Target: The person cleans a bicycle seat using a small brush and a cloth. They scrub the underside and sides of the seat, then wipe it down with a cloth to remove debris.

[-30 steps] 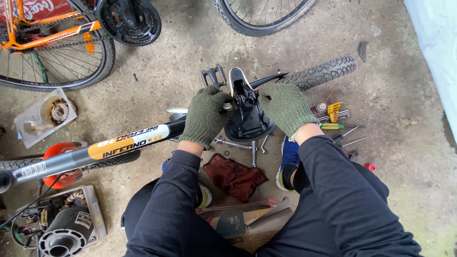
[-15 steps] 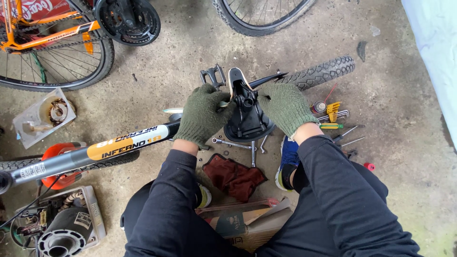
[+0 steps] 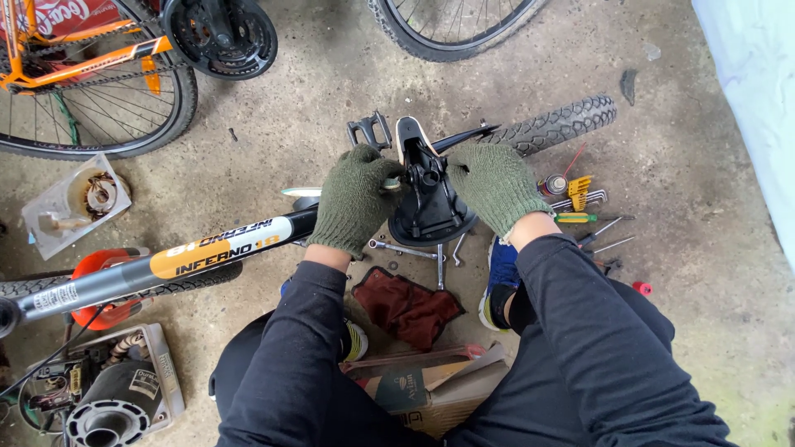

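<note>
Saddle [image 3: 431, 194] held upside down between both gloved hands; left hand [image 3: 354, 199] fingers curled on its clamp, right hand [image 3: 495, 187] fingers wrapped along its side.

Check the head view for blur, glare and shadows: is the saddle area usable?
Head view: light is soft and even, with only faint shadows on the grey concrete floor; the black bicycle saddle and both hands in green knitted gloves, left and right, are sharp; the pale sheet at the right edge is washed out; the wide lens bends the corner wheels.
</note>
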